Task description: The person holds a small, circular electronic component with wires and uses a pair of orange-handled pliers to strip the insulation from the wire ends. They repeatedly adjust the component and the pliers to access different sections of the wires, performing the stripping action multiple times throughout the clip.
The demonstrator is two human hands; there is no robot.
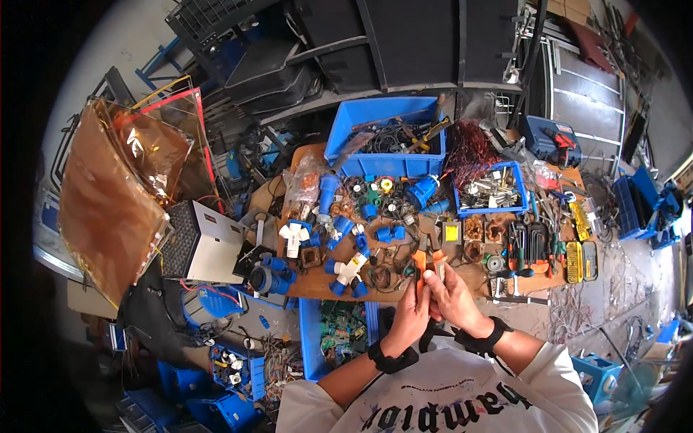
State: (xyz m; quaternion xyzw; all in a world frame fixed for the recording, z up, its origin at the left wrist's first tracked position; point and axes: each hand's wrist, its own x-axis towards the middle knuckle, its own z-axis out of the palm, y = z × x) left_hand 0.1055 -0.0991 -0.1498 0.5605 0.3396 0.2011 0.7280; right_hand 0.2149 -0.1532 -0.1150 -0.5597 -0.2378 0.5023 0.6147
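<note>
A: Status of hands?
B: Left hand (410, 312) and right hand (453, 297) both closed on orange-handled pliers (427, 261), held upright at near edge of wooden workbench (317, 285)

A: Ref. items?
B: Big blue bin (382, 137) at bench far edge, w/ cables inside. Small blue tray (492, 189) of metal parts to its right. Blue-white plugs (346, 273) left of pliers. Screwdriver set (525, 245) right of them
</note>
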